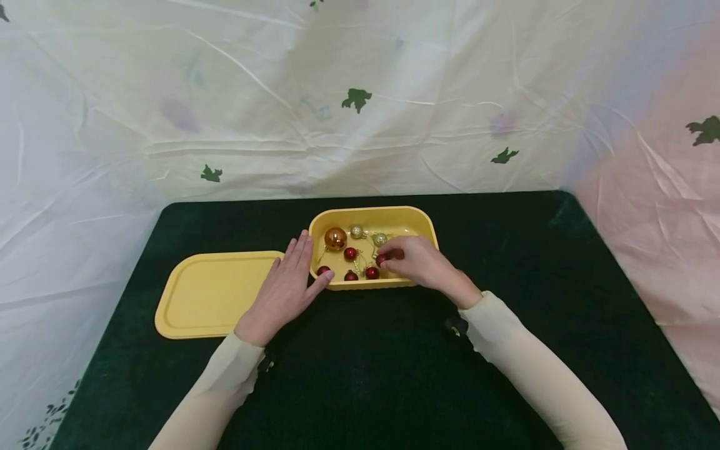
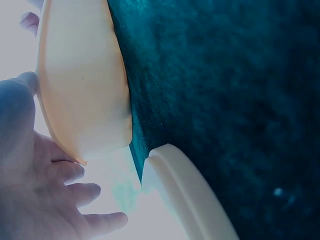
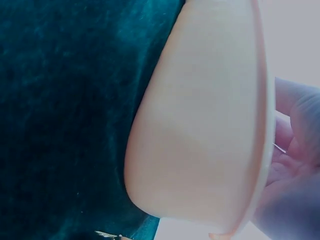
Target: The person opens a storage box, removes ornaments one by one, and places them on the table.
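A yellow box (image 1: 402, 216) without its lid holds several small red baubles (image 1: 350, 254), a larger copper-coloured bauble (image 1: 335, 239) and gold glitter baubles (image 1: 357, 231) with thin gold strings. Over the box's right part, my right hand (image 1: 419, 259) pinches a dark red bauble (image 1: 382, 260) between thumb and fingers. Fingers straight, my left hand (image 1: 287, 284) rests against the left side of the box, its thumb over the front left rim. In the left wrist view the box's outer wall (image 2: 85, 80) stands beside that hand. The right wrist view shows the front wall (image 3: 200, 115), partly covering the right hand.
A flat yellow lid (image 1: 214, 294) lies on the dark green table cloth (image 1: 360, 375) left of the box, partly under the left hand and forearm. Behind the table hangs a pale curtain (image 1: 253, 125) with green leaf-like patches.
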### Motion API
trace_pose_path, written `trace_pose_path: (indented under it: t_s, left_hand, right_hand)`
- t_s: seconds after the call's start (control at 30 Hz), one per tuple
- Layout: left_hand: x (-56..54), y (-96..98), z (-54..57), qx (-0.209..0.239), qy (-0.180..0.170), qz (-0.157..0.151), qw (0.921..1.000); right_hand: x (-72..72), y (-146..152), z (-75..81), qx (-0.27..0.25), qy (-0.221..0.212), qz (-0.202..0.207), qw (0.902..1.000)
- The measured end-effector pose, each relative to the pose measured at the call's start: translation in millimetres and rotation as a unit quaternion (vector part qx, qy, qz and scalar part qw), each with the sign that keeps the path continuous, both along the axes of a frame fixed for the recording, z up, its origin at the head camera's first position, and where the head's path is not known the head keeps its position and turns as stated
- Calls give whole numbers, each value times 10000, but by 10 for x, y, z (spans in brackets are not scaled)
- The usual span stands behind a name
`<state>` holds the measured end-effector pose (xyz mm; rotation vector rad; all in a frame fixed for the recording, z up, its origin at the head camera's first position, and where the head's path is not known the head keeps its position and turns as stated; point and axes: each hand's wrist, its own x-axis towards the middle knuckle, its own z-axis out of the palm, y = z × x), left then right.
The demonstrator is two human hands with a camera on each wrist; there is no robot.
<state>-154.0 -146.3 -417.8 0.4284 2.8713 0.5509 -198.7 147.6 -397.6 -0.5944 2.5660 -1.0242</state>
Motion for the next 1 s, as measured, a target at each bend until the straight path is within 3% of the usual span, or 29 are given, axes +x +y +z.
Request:
trace_pose_path:
  t_s: [0.6, 1.0]
  left_hand:
    - [5, -2, 7, -6, -30, 3, 10000]
    - [2, 1, 2, -13, 18, -6, 10000]
  right_hand:
    - [348, 224, 197, -926, 678, -635, 9914]
    - [549, 443, 267, -1322, 848, -984, 9827]
